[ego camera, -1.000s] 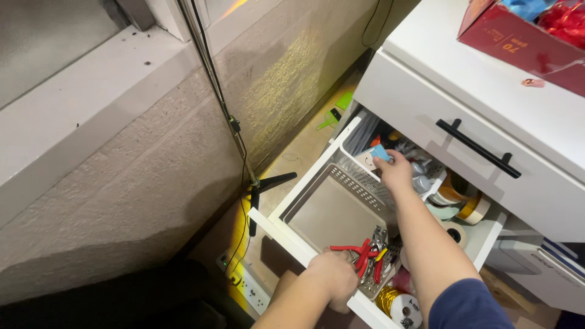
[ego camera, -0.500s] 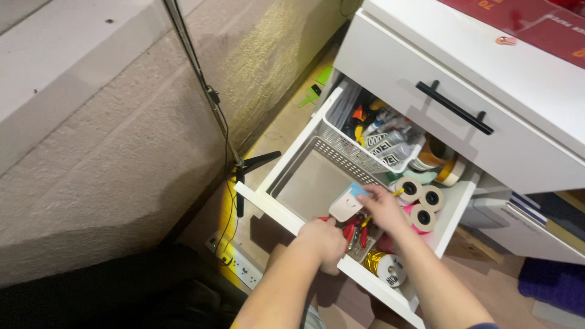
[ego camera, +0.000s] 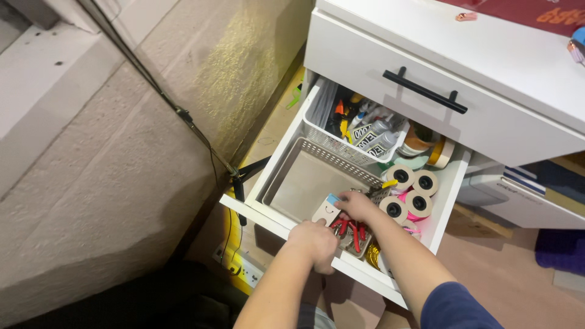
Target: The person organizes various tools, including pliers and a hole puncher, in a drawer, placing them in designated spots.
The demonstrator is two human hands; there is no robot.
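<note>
Over the open white drawer (ego camera: 275, 214), both hands work at its front edge.

Her left hand (ego camera: 315, 242) curls shut over the drawer's front lip, steadying it, while the right hand (ego camera: 356, 205) pinches a small card-like packet (ego camera: 326, 210) — pale, with a blue top corner and dark marks — between thumb and fingertips, just above the near end of the empty grey basket (ego camera: 304, 183). Red-handled pliers (ego camera: 350, 230) lie right beneath, tape rolls (ego camera: 407, 190) crowd the right side. To handle it well, I'd judge, keep the pinch light and level, lift clear of the plier handles, and hold the drawer firm so nothing slides.
</note>
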